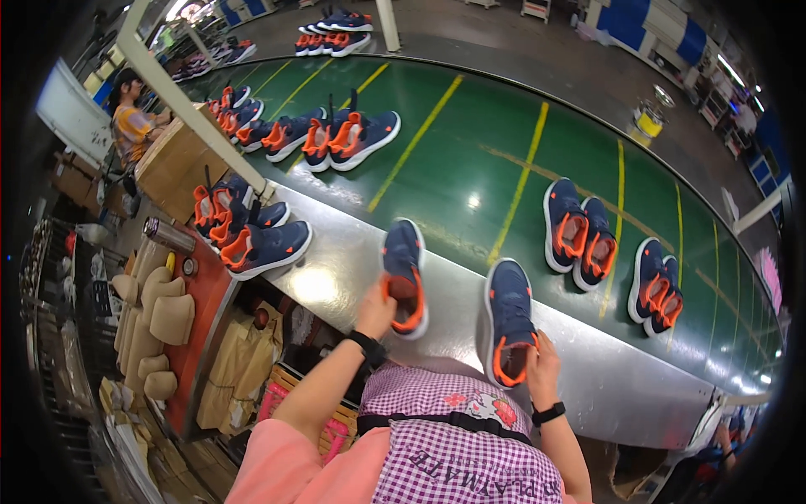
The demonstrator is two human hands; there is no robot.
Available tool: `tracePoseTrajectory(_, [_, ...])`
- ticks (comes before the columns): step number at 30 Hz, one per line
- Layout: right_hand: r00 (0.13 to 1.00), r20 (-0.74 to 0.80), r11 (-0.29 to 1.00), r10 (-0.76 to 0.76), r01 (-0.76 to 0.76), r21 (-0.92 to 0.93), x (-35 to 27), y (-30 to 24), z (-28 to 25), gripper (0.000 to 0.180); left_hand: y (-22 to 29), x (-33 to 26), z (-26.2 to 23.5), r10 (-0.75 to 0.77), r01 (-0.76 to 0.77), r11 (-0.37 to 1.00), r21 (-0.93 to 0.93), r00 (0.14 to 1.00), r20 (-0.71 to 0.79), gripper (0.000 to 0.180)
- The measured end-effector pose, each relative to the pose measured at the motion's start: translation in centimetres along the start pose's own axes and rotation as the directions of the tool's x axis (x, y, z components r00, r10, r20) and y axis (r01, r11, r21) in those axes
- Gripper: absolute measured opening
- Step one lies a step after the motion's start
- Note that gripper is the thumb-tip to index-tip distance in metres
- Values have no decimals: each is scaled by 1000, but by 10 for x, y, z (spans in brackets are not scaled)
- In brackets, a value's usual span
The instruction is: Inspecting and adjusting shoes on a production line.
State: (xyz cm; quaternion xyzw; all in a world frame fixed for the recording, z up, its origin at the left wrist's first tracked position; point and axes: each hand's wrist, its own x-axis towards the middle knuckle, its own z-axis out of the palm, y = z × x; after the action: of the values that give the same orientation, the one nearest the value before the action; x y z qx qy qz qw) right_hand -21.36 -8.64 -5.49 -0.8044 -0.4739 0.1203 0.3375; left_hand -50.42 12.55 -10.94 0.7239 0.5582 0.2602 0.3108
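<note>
My left hand (376,312) grips the heel of a navy sneaker (403,252) with orange lining and a white sole, its toe pointing away from me. At the heel of a matching sneaker (510,302), my right hand (543,363) has its fingers closed on the collar's right side. Both shoes are over the metal ledge (457,294) along the green belt, a gap between them; whether their soles touch it I cannot tell. To the left on the ledge, more navy and orange sneakers (267,249) sit bunched together.
Yellow lines cross the green conveyor belt (457,176). Two pairs stand on its right part, one a nearer pair (579,235); several more shoes (353,139) are at its left. Beige shoe lasts (172,319) lie on a red-topped table at left. Another person (134,126) sits beyond a cardboard box (180,160).
</note>
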Motion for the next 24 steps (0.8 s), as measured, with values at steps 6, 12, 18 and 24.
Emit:
tracePoseTrajectory(6, [972, 198, 991, 130, -126, -33, 9, 16, -28, 30, 54, -39, 25, -23, 31, 998, -52, 987, 160, 64])
tracePoseTrajectory(12, [971, 88, 974, -223, 225, -8, 35, -95, -34, 31, 76, -10, -9, 348, -346, 937, 38, 937, -35, 65])
tracePoseTrajectory(18, [661, 463, 797, -590, 567, 206, 31, -119, 50, 36, 99, 5, -2, 645, -644, 749, 156, 762, 51, 25])
tracePoseTrajectory(24, [497, 486, 620, -719, 775, 125, 33, -104, 120, 30, 104, -2, 12, 572, -585, 733, 347, 806, 152, 26])
